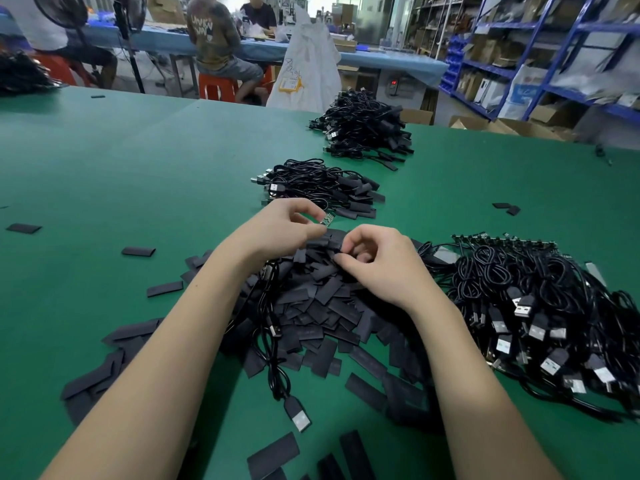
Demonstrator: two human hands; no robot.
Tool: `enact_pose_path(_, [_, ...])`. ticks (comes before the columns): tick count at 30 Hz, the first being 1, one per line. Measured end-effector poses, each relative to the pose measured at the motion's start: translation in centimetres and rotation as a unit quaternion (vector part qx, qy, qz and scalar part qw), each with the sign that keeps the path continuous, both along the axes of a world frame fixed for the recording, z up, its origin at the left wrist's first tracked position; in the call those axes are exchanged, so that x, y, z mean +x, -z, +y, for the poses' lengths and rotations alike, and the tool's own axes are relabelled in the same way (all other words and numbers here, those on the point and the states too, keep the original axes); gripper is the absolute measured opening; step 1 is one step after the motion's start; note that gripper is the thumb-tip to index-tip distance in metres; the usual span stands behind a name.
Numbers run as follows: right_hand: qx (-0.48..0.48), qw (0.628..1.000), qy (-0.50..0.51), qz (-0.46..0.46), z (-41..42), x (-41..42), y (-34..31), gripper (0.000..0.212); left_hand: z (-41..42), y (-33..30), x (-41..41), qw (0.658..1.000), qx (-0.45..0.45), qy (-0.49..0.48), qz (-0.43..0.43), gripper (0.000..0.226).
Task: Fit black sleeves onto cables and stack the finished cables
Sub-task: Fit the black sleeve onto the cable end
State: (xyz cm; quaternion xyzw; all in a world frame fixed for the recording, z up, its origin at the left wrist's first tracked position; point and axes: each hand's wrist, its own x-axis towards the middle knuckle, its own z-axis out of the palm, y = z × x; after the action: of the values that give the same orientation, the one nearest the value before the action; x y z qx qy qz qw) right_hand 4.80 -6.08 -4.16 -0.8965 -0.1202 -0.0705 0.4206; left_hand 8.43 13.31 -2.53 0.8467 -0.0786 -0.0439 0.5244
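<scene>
My left hand (280, 226) pinches the small green circuit board (327, 220) at the end of a black cable (273, 344), whose USB plug (298, 416) lies near the table's front. My right hand (374, 261) pinches a flat black sleeve (325, 243) just right of the board. Both hands hover over a loose heap of black sleeves (322, 317). Two piles of sleeved cables (322, 188) (363, 126) lie beyond my hands. A big pile of bare cables with USB plugs (526, 306) sits at the right.
Stray sleeves (138, 251) dot the green table (121, 174) on the left and front. Beyond the far edge stand a white bag (304, 64), seated people at a blue bench, cardboard boxes and blue shelving (540, 46).
</scene>
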Motion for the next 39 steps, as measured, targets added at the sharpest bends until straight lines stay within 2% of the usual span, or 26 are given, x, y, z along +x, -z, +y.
enact_pose_path(6, [0.088, 0.996, -0.011, 0.010, -1.1, -1.0, 0.5, 0.022, -0.5, -0.2, -0.5, 1.000, -0.001, 0.029, -0.010, 0.006])
enact_pose_path(9, [0.125, 0.992, -0.007, 0.027, -1.2, -1.2, 1.0, 0.032, -0.7, -0.2, -0.6, 0.999, 0.007, 0.039, -0.012, 0.007])
enact_pose_path(20, [0.134, 0.990, 0.018, 0.030, -1.3, -1.0, 1.6, 0.024, -1.1, -0.2, -1.0, 0.998, 0.011, 0.057, -0.010, 0.006])
enact_pose_path(25, [0.139, 0.990, 0.002, 0.038, -1.4, -1.0, 1.7, 0.028, -1.2, -0.3, -1.2, 0.998, 0.014, 0.058, -0.006, 0.005])
enact_pose_path(28, [0.096, 0.995, -0.012, 0.031, -1.2, -1.0, 1.7, 0.031, -1.2, -0.3, -1.2, 0.998, 0.018, 0.054, -0.006, 0.005])
enact_pose_path(34, [-0.115, 0.991, -0.065, 0.003, -0.5, -0.9, 1.3, 0.034, -1.2, -0.4, -1.2, 0.999, 0.015, 0.049, -0.002, 0.006])
enact_pose_path(39, [-0.188, 0.981, -0.055, -0.003, 0.5, -1.2, 1.1, 0.024, -0.9, -0.5, -1.0, 0.999, 0.017, 0.046, -0.003, 0.008])
